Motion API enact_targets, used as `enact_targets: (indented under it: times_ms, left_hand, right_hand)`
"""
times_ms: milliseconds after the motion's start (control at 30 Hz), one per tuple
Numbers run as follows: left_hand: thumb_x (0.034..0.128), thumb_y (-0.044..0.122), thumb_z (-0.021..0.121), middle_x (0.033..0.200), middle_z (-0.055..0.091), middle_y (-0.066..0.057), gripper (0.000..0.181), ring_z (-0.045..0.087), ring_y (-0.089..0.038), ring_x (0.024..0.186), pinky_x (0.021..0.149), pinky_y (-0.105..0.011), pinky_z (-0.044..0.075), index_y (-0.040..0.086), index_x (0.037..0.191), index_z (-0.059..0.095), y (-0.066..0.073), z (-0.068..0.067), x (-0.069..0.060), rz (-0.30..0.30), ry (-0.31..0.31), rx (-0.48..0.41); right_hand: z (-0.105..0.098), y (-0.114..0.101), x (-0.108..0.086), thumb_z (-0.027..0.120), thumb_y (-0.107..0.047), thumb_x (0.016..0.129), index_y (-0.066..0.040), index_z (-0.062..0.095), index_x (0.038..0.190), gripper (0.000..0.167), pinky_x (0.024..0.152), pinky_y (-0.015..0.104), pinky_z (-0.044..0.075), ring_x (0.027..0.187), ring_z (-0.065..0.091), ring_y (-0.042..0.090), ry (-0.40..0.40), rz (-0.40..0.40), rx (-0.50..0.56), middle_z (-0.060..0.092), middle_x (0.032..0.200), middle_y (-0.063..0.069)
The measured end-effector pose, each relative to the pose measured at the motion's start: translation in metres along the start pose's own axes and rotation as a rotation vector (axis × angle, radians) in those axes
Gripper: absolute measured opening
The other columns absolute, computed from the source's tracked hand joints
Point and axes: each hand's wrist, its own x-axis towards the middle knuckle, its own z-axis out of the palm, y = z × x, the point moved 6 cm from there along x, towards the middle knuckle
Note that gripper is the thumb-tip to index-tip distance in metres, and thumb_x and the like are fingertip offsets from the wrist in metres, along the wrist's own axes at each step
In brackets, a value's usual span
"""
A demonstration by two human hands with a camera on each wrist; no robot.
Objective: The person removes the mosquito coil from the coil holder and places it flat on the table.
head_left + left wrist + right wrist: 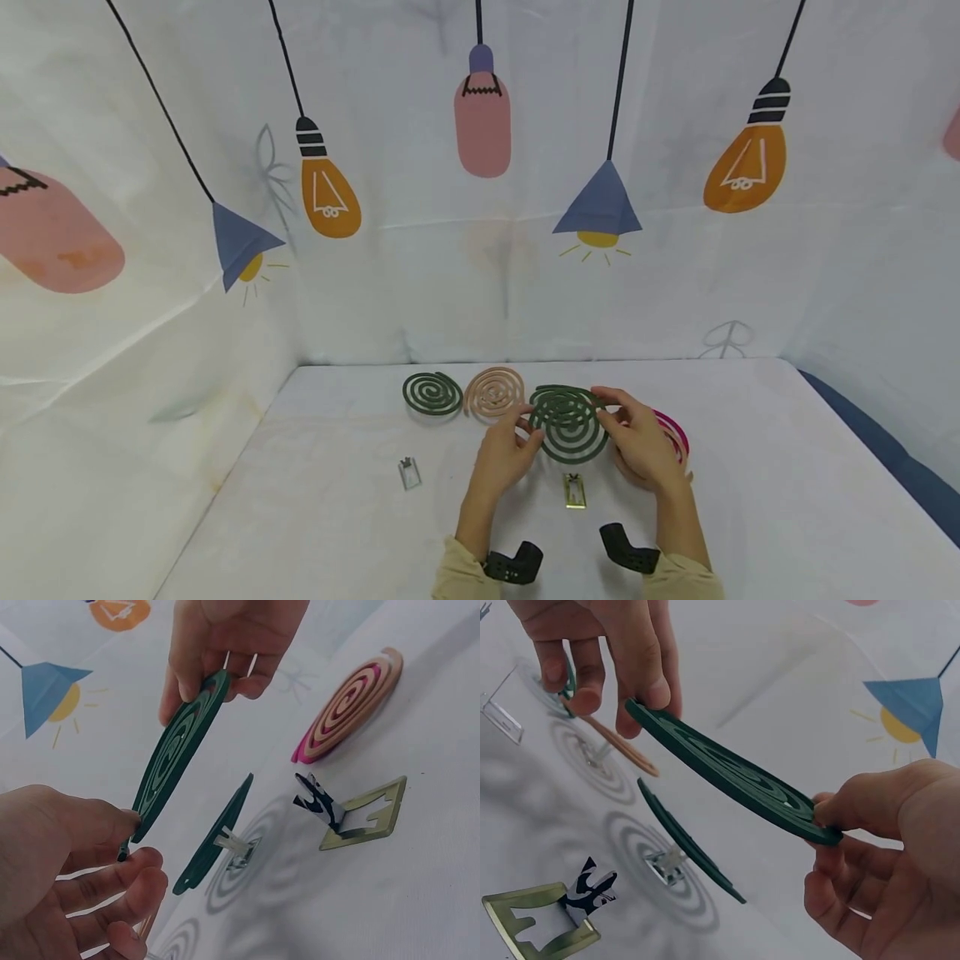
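Note:
A green mosquito coil (727, 776) is held raised and tilted between my two hands. On one edge my left hand (506, 450) pinches it between thumb and fingers. The opposite edge is pinched by my right hand (641, 437). Behind and below the held coil, a second green mosquito coil (214, 840) rests on a small metal stand (664, 868); the two overlap in the head view. A gold-coloured metal stand (574, 491) with a raised prong lies on the table between my forearms. Under my right hand is a pink-and-tan coil pair (349, 705), partly hidden.
At the back left, a green coil (432, 393) and a tan coil (493, 393) stand side by side. A silver metal stand (409, 472) lies left of my left hand. The white table (330, 517) meets a lamp-printed cloth backdrop (420, 283).

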Motion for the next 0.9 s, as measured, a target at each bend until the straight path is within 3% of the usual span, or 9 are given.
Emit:
enact_targets:
  times_ms: [100,300,600,900]
  left_hand:
    - [0.0892,0.023,0.063,0.094,0.066,-0.001,0.039,0.053,0.002,0.065,0.053,-0.017,0.042,0.013,0.126,0.056,0.002,0.0,0.001,0.011,0.005,0.005]
    - [0.0882,0.02,0.063,0.095,0.066,-0.004,0.04,0.053,0.002,0.065,0.053,-0.017,0.043,0.01,0.126,0.056,0.004,0.003,0.002,0.022,0.011,-0.002]
    - [0.0886,0.02,0.063,0.096,0.066,-0.003,0.041,0.052,0.004,0.066,0.053,-0.016,0.042,0.009,0.127,0.055,0.008,0.02,0.001,0.032,-0.001,-0.016]
    - [0.0879,0.02,0.064,0.095,0.066,-0.003,0.041,0.052,0.004,0.065,0.053,-0.016,0.041,0.009,0.127,0.055,0.013,0.028,-0.001,0.018,-0.003,-0.018]
  right_hand:
    - [-0.002,0.0,0.0,0.053,-0.018,0.096,-0.016,0.052,0.132,0.036,0.067,0.022,0.043,0.088,0.049,0.016,0.007,0.016,-0.013,0.058,0.112,0.011]
    - [-0.003,0.001,0.001,0.053,-0.016,0.096,-0.015,0.051,0.133,0.037,0.068,0.022,0.043,0.088,0.049,0.017,0.001,0.016,0.001,0.056,0.118,0.013]
    - [-0.01,0.008,0.001,0.051,-0.016,0.096,-0.014,0.05,0.134,0.038,0.074,0.024,0.047,0.096,0.057,0.019,0.025,0.014,-0.048,0.058,0.12,0.014]
    - [-0.013,0.012,-0.001,0.051,-0.011,0.096,-0.008,0.048,0.134,0.038,0.069,0.02,0.048,0.098,0.058,0.023,0.021,0.008,0.019,0.056,0.121,0.019]
